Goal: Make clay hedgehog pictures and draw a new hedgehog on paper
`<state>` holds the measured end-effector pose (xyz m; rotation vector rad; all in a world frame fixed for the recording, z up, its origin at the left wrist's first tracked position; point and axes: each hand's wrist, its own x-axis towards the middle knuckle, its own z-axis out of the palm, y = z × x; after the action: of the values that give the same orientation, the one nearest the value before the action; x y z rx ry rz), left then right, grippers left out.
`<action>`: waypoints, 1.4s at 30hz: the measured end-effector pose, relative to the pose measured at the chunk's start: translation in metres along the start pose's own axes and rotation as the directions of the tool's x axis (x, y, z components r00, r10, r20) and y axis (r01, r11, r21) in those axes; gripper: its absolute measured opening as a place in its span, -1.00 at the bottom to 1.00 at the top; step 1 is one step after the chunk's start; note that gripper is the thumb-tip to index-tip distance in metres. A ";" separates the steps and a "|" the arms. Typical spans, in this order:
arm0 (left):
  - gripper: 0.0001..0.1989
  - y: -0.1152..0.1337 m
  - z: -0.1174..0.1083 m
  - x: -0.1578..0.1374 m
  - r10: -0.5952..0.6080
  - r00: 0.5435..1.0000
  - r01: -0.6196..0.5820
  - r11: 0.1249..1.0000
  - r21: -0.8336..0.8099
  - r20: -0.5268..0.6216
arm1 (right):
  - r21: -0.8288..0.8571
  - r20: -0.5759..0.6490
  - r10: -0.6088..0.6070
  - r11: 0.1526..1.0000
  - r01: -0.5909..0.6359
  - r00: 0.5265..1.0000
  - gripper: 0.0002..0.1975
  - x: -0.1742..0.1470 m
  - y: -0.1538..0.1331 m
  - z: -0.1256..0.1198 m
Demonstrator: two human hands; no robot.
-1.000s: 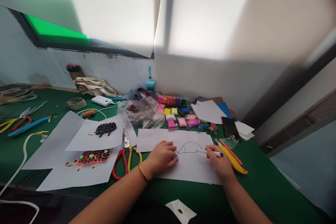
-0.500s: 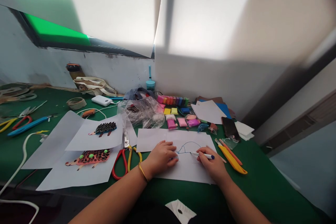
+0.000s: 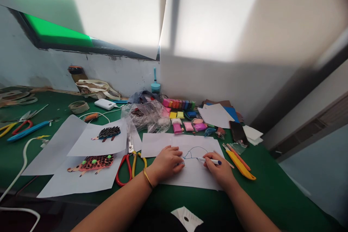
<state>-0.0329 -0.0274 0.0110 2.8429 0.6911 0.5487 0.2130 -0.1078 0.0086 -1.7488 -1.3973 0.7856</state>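
Lap paper: a torn white scrap with a dark hole lies nearest the body.
Left hand: the left hand lies palm down on the drawing sheet, its fingers slightly spread and pointing right; a yellow bangle circles the wrist.
Right hand: the right hand has its fingers pinching a white marker with a dark blue end.
Marker tip: at the lower line of the blue outline; whether it touches the paper cannot be told.
Outline: a domed shape narrowing to a point on the left, placed between the two hands on the sheet.
Bench: green, under the sheet and the things around it.
Beside the left forearm: red and yellow tool handles.
Beside the right hand: a yellow tool and an orange stick, lying slantwise.
Hedgehog figures: the pink one and the dark one lie on white sheets at the left.
Beyond the drawing sheet: small coloured packets, with crumpled clear plastic just left of them.
Farther right: a dark flat object near loose white papers.
By the wall: a light-blue cup and, well to its left, a bottle.
Window: large pale sheets hang over it.
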 end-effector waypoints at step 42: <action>-0.81 -0.002 0.002 -0.001 0.008 1.000 -0.008 1.000 0.015 -0.015 | 0.036 0.004 0.024 0.999 -0.024 1.000 -0.69 -0.006 -0.013 -0.002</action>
<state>-0.0339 -0.0269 0.0082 2.8595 0.6895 0.5691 0.2067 -0.1122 0.0211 -1.7406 -1.3587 0.8228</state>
